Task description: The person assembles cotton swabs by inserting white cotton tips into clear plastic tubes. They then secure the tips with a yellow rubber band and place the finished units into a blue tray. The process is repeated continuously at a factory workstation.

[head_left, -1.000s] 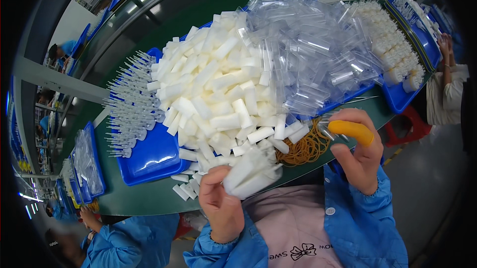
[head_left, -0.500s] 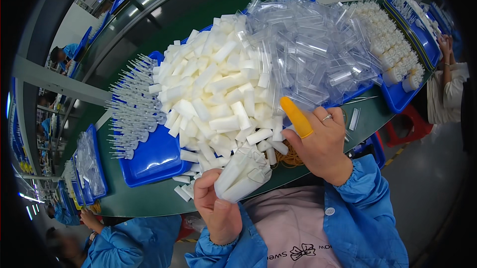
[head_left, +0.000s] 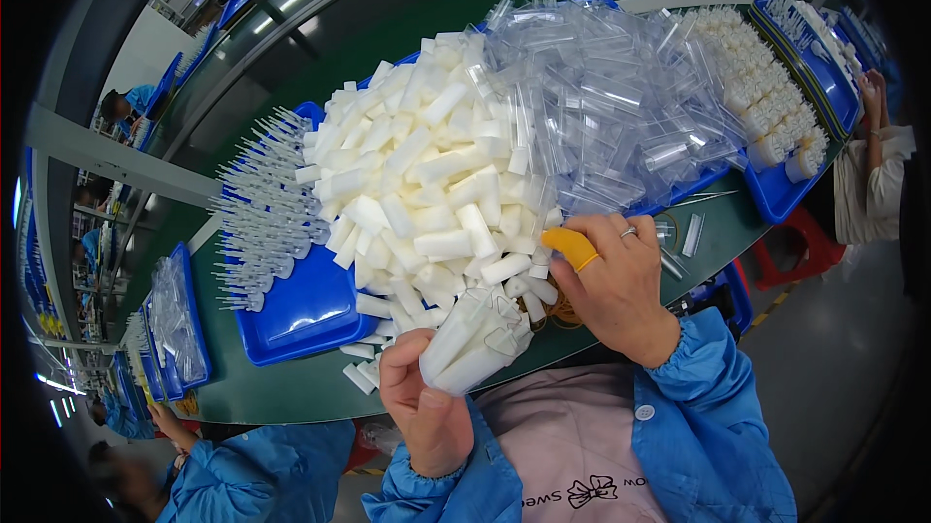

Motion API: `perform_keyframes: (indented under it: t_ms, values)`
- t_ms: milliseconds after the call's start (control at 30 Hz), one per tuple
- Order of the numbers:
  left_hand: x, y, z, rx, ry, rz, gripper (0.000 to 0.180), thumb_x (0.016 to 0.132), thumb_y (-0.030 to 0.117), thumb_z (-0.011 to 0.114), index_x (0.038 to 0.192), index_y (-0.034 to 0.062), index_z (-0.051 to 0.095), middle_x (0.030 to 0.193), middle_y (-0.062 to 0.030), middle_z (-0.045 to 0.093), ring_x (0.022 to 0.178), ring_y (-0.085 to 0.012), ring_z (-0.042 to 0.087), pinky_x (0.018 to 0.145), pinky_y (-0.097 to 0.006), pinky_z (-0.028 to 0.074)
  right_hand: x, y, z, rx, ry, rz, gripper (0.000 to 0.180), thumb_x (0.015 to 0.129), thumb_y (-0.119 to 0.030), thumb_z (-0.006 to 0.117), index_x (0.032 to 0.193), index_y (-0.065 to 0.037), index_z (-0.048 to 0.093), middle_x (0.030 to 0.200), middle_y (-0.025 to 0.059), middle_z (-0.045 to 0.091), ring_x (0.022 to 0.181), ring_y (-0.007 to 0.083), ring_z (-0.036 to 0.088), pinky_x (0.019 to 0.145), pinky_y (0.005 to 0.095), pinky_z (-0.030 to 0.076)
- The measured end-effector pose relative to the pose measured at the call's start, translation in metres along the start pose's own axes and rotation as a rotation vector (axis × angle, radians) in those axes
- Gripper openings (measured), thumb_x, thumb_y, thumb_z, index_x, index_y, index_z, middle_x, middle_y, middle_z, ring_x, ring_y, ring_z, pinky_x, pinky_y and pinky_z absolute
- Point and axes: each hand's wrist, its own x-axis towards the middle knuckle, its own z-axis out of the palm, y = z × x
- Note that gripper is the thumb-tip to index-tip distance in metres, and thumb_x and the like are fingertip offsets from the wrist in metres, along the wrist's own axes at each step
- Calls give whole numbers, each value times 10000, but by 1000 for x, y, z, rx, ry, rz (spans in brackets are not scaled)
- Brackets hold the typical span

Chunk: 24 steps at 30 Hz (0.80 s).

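Note:
My left hand (head_left: 427, 407) is closed around a bundle of clear plastic tubes (head_left: 477, 341) with white foam pieces inside, tilted up to the right. My right hand (head_left: 616, 285) wears a yellow finger cot (head_left: 572, 248) on the index finger and a ring. Its thumb and index finger are bent but apart, at the right edge of a heap of white foam pieces (head_left: 417, 164); nothing shows between them. Brown rubber bands (head_left: 562, 314) lie partly hidden beside that hand. A pile of clear plastic tubes (head_left: 621, 96) rises behind it.
A blue tray (head_left: 301, 319) with white thin-tipped parts (head_left: 267, 203) stands at left. Bundled white pieces (head_left: 771, 92) fill another blue tray (head_left: 771, 195) at right. Tweezers (head_left: 706, 197) and loose clear tubes (head_left: 692, 234) lie on the green table (head_left: 242, 397). Co-workers sit on both sides.
My right hand has shifted slightly left and down. Its index finger, stretched upward before, is now bent toward the foam pieces. My left hand and the bundle have hardly moved.

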Motion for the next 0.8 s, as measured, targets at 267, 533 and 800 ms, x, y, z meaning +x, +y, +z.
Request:
perform_keyframes:
  t_ms: [267, 533, 800]
  values:
    - [5, -6, -11, 123, -81, 35, 522, 781, 241, 686, 1177, -10, 457, 1167, -131, 499, 1064, -225, 528, 865, -356, 465, 2, -4, -26, 369, 18, 187, 258, 704, -40, 674, 954, -15, 617, 964, 86, 576, 823, 224, 568, 776, 348, 418]
    - [-7, -6, 2, 717, -329, 325, 486, 695, 76, 759, 1133, -39, 582, 1130, -172, 464, 985, -248, 516, 856, -336, 436, -8, 0, -40, 1454, 123, 443, 428, 756, 62, 616, 1159, 1, 483, 960, 106, 582, 885, 174, 596, 800, 300, 480]
    - [-9, 1, 12, 764, -393, 434, 447, 681, 28, 761, 1098, -32, 612, 1103, -159, 459, 945, -246, 545, 788, -316, 488, -11, -9, -34, 1394, 327, 471, 505, 775, -206, 718, 1159, -26, 444, 875, 85, 569, 724, 190, 609, 653, 310, 518]
